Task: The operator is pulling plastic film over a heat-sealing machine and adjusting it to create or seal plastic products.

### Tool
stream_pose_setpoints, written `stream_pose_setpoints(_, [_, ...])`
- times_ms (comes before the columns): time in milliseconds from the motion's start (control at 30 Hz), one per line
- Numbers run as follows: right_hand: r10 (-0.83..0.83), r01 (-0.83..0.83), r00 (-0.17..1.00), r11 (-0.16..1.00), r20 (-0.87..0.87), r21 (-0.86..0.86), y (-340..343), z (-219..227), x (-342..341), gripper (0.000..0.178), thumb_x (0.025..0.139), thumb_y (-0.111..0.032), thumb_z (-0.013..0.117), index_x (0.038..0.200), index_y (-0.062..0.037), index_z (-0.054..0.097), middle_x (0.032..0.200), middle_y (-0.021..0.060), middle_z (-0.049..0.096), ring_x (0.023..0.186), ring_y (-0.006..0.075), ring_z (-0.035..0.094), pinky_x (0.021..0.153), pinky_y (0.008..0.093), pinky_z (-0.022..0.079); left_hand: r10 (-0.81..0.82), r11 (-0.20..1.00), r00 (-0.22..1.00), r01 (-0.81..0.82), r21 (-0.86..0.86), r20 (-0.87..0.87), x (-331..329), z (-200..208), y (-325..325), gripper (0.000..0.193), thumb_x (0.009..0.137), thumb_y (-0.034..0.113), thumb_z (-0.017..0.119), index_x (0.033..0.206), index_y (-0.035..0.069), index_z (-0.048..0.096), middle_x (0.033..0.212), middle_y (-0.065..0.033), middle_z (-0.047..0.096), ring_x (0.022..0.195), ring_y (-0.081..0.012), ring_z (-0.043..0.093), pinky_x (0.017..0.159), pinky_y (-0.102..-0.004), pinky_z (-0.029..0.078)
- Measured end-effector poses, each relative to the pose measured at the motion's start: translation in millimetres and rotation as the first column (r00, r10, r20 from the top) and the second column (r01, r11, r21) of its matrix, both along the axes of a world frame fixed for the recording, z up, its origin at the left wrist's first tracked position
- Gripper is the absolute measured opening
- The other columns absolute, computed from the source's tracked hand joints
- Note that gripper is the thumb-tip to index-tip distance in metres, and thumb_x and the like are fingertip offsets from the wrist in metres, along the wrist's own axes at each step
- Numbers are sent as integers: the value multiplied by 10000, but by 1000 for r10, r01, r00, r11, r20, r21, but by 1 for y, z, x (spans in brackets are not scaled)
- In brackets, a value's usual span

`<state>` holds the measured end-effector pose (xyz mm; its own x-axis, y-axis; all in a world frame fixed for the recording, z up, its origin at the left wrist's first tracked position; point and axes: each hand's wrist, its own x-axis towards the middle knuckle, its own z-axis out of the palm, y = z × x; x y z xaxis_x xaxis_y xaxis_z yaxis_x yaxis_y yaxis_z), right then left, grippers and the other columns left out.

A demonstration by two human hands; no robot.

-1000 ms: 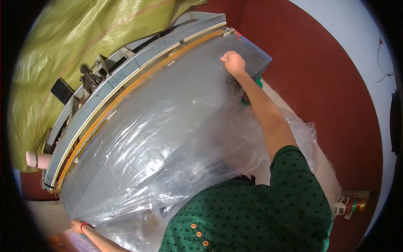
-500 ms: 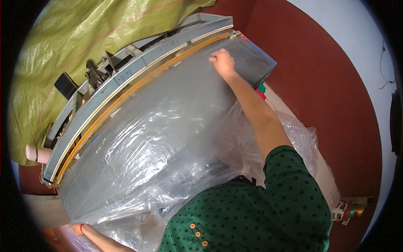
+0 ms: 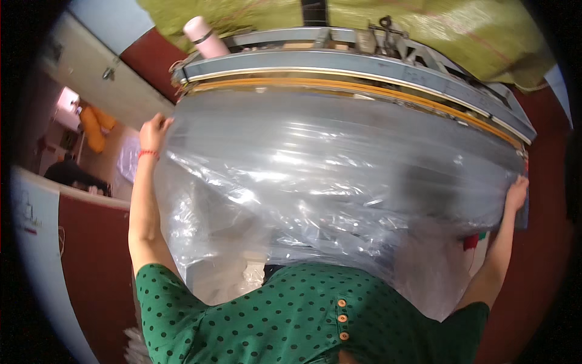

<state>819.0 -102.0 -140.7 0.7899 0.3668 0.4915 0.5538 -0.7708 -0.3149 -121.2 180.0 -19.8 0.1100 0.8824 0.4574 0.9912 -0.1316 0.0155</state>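
Hands spread wide: left hand (image 3: 155,130) closed on the clear plastic sheet (image 3: 339,182) at frame left, right hand (image 3: 515,193) pinching its right edge. Sheet lies stretched below the sealing machine's bar (image 3: 357,67); aligning seems under way, needing even tension.

The plastic sheet (image 3: 339,176) is clear, glossy and wrinkled. The machine frame (image 3: 364,64) looks like matt grey metal. The green cloth (image 3: 461,30) is crumpled.

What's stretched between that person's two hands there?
In the head view, a wide clear plastic sheet spans from the left hand to the right hand, lying just below the long grey machine bar.
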Motion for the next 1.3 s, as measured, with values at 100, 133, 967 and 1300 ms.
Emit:
stream_pose_setpoints(100, [6, -6, 1000, 999, -6, -52, 11, -4, 0, 318, 890, -382, 372, 1005, -101, 464, 917, 182, 587, 889, 391, 531, 696, 463, 412, 89, 989, 981, -67, 134, -173, 18, 36, -8, 248, 723, 279, 626, 788, 59, 529, 763, -130, 565, 739, -314, 541, 579, -389, 427])
stream_pose_setpoints(133, [35, -33, 999, 998, 32, -50, 12, -7, 6, 319, 891, -388, 367, 991, -99, 460, 918, 183, 586, 879, 393, 533, 689, 460, 414, 77, 953, 963, 5, 302, -259, 27, 41, -9, 229, 711, 239, 630, 815, 64, 526, 805, -113, 554, 783, -304, 530, 601, -384, 426])
stream_pose_setpoints(967, [67, -62, 998, 935, -2, 349, -77, -8, 84, 415, 865, -364, 472, 1028, 11, 544, 1021, 152, 574, 931, 259, 545, 811, 336, 414, -302, 953, 925, 292, 78, 230, 96, -87, -34, 142, 695, 72, 630, 822, 24, 589, 770, -125, 544, 782, -303, 514, 695, -361, 422])
stream_pose_setpoints(1300, [105, -126, 986, 978, 130, 165, 38, 9, 35, 293, 842, -251, 425, 822, -12, 593, 830, 190, 588, 827, 324, 556, 709, 389, 423, -104, 995, 266, 31, 99, 958, 89, -109, 78, 150, 847, 221, 481, 864, 103, 572, 621, 41, 457, 507, -51, 378, 435, -210, 312])
